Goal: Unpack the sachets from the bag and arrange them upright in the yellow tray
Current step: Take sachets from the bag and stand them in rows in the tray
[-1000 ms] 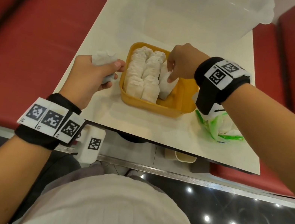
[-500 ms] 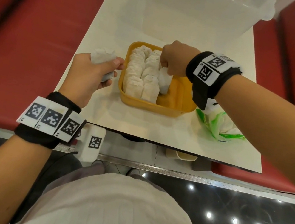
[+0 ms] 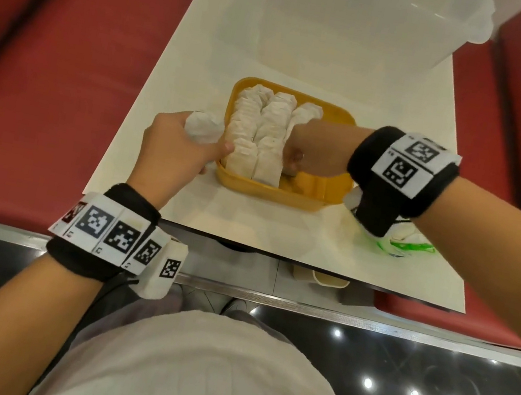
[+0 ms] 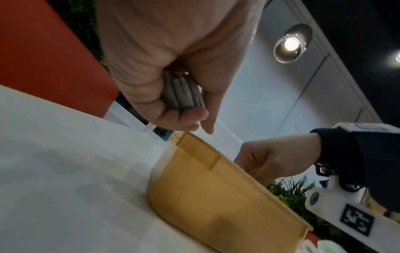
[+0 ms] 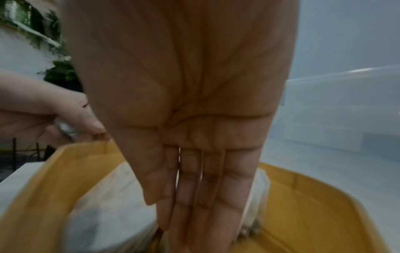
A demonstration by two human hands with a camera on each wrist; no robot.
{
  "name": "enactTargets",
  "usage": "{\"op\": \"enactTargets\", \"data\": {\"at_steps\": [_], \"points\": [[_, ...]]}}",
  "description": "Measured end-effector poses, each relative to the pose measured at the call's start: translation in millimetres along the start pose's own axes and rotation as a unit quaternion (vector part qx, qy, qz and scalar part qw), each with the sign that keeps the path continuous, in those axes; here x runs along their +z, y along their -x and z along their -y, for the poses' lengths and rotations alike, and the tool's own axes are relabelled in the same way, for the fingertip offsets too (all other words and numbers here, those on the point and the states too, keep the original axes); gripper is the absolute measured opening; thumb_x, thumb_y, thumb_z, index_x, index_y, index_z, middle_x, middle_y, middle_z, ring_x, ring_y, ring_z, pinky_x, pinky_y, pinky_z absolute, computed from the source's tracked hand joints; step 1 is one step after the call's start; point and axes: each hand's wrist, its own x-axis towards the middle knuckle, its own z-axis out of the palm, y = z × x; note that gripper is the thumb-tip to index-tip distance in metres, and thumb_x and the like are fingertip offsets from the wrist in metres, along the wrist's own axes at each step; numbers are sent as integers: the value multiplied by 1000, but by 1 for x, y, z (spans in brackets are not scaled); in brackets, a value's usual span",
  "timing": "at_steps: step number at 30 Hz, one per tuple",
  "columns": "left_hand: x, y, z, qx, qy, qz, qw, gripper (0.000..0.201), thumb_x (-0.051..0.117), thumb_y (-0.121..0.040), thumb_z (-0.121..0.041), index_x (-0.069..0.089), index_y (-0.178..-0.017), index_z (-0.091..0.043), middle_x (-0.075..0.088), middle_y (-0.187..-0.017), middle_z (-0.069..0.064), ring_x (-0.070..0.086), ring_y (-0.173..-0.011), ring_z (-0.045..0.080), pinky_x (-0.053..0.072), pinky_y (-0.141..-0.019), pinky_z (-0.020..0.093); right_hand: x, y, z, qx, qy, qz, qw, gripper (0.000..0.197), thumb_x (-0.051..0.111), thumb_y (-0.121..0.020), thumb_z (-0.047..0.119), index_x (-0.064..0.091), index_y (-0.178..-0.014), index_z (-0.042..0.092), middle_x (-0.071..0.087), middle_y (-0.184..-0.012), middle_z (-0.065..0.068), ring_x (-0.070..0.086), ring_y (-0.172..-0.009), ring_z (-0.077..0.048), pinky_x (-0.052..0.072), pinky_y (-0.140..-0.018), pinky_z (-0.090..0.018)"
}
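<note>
A yellow tray [image 3: 270, 195] on the white table holds white sachets [image 3: 257, 127] standing upright in rows along its left side, with one more [image 3: 307, 111] at the far end of a third row. My right hand [image 3: 289, 164] is inside the tray, its straight fingers [image 5: 194, 196] pressed flat against the side of the sachet rows [image 5: 112, 196]. My left hand [image 3: 178, 144] grips a small bunch of sachets [image 3: 203, 126] at the tray's left rim; their edges [image 4: 184, 95] show between thumb and fingers. The green and white bag [image 3: 407, 244] lies right of the tray, partly hidden by my right wrist.
A large clear plastic box [image 3: 352, 22] stands on the table behind the tray. Red bench seats [image 3: 50, 56] flank the table on both sides. The right half of the tray floor [image 3: 320, 187] is bare. The table's near edge [image 3: 276, 256] is close to the tray.
My right hand has let go of the sachet it was placing, moved nearer along the tray and flattened against the rows. My left hand with its bunch has come up to the tray's rim.
</note>
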Motion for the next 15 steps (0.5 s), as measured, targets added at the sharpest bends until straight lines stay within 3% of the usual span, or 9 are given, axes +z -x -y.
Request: {"op": "enactTargets", "data": {"at_steps": [3,6,11,15], "points": [[2,-2,0,8,-53,-12,998,45,84,-70,-23,69,-112,-21,68,-103,-2,66,-91,24,58,-82,43,12,-9,5,11,40,52,998,33,39,-98,14,57,-124,6,61,-116,-12,58,-99,-28,49,-87,-34],[1,-5,0,-5,-68,-4,998,47,84,-68,-19,69,-112,-18,69,-106,0,64,-99,24,56,-86,46,13,-13,4,14,51,53,997,34,38,-98,12,56,-126,5,60,-118,-13,58,-98,-29,49,-88,-35],[0,-5,0,-6,-68,7,998,48,83,-69,-16,69,-115,-17,69,-108,2,65,-93,22,57,-85,45,13,-16,0,18,58,45,997,32,40,-98,14,58,-122,4,63,-115,-13,60,-102,-30,50,-92,-34],[0,-6,2,-5,-64,11,998,48,83,-70,-16,68,-115,-16,69,-106,3,66,-79,18,58,-82,45,12,-15,-3,24,41,41,998,32,43,-98,17,58,-124,6,64,-115,-12,60,-102,-29,50,-95,-38]]}}
